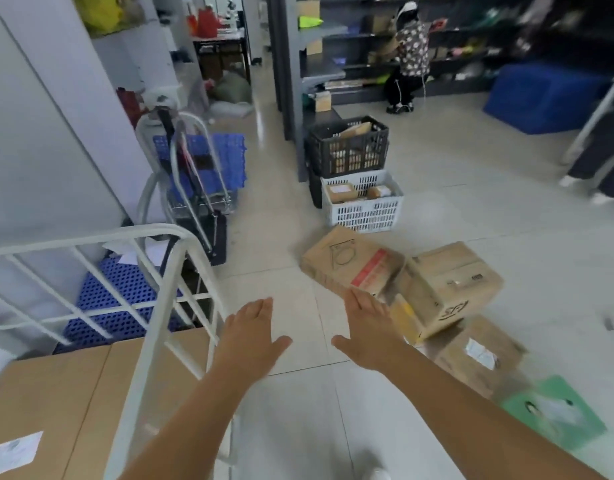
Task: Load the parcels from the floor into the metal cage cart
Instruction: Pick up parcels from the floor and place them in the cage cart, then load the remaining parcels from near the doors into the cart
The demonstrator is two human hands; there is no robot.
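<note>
The parcels I'm after lie in a loose cluster on the tiled floor at right of centre: a flat carton with a red stripe, a taller brown box touching its right side, another box with a white label lower down, and a green packet at the lower right. I can see a yellow-edged parcel wedged under the taller box.

My left hand and right hand are both stretched out in mid-frame, palms down, fingers straight and together with thumbs spread, holding nothing. The right fingertips overlap the near edge of the striped carton; I cannot tell if they touch it.

The metal cage cart fills the lower left, its white rail just beside my left forearm, with a large brown carton already inside.

Further up, a white crate and a black crate hold small boxes. A person crouches at dark shelving in the upper right.
</note>
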